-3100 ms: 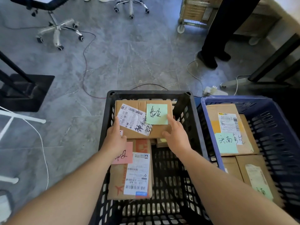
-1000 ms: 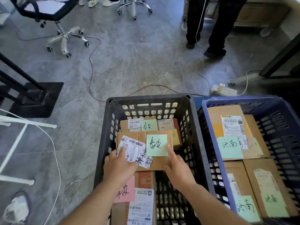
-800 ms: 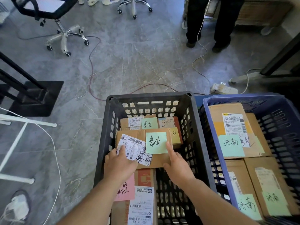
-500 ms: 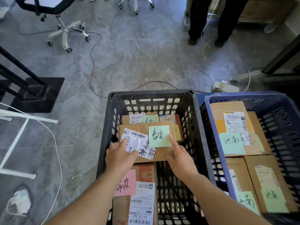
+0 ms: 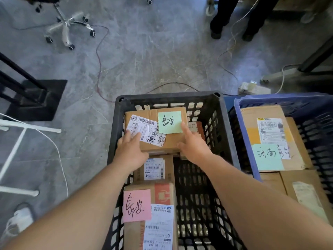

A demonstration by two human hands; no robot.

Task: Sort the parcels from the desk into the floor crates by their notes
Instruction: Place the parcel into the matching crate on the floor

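Grey stone-tile floor (image 5: 162,56) carries two plastic crates side by side: a black crate (image 5: 112,141) on the left and a blue crate (image 5: 238,138) just beside it on the right.

Item under handling: a brown cardboard parcel (image 5: 171,143), lying flat at the far end of the black crate, close to its far wall. It bears a white shipping label (image 5: 144,129) toward its left side and a green note (image 5: 170,122) with handwritten characters toward its right. Other boxes lie partly hidden beneath it. Whether it rests on them or is held clear cannot be told.

Left hand (image 5: 130,153) grips the parcel's near-left corner, fingers laid over the label. Right hand (image 5: 193,147) grips the near-right corner, forefinger stretched along the note's right edge, thumb at the near edge.

Other contents, black crate: a long box (image 5: 162,193) in the near-left corner carries a pink note (image 5: 137,205). A small labelled box (image 5: 155,168) lies between it and the held parcel.

Blue crate: several boxes. The top box (image 5: 266,112) at its far end carries a pale green note (image 5: 268,156).

Surroundings: a chair base (image 5: 66,27) at far left, a power strip (image 5: 252,87) beyond the blue crate, loose cables across the floor, and a standing person's legs (image 5: 223,17) at far right.
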